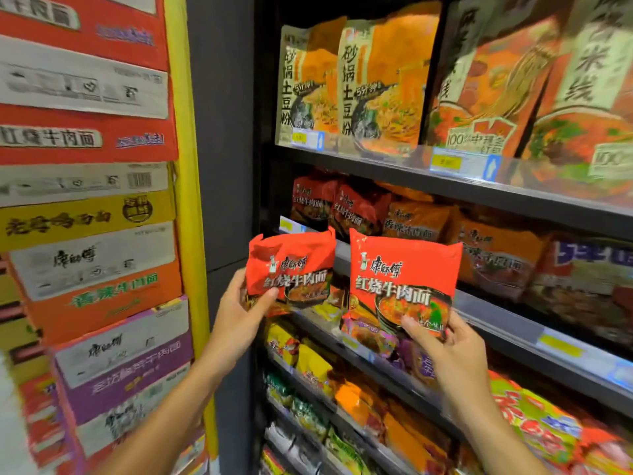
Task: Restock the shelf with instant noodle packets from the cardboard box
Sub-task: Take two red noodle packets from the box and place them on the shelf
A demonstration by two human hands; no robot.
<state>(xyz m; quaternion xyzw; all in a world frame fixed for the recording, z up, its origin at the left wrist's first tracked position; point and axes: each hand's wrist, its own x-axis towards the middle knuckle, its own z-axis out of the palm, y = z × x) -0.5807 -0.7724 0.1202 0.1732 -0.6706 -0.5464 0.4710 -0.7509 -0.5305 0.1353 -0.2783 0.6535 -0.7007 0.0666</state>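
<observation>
In front of the shelf unit (479, 193), both hands hold up red instant noodle packets side by side. The left hand (239, 310) grips the left packet (291, 269) at its lower left corner, thumb across the front and fingers (248, 299) curled behind; this packet looks crumpled and tilts slightly. The right hand (445, 341) pinches the right packet (404, 282) at its bottom edge, thumb on the printed bowl, the other fingers wrapped behind. The two packets are just beside each other, with a narrow gap between them, and both face the camera upright.

Behind them, at 12 o'clock, the second shelf carries matching red packets (329, 207) at its left end, with orange packets (418, 221) further toward 3 o'clock. The top shelf holds tall orange pouches (373, 80). Toward 6 o'clock, lower shelves carry yellow, purple and green packets (315, 368), somewhat blurred.

At 9 o'clock stands a high stack of printed cardboard boxes (89, 234) in red, yellow, orange and purple, beside a yellow vertical post (188, 200).
</observation>
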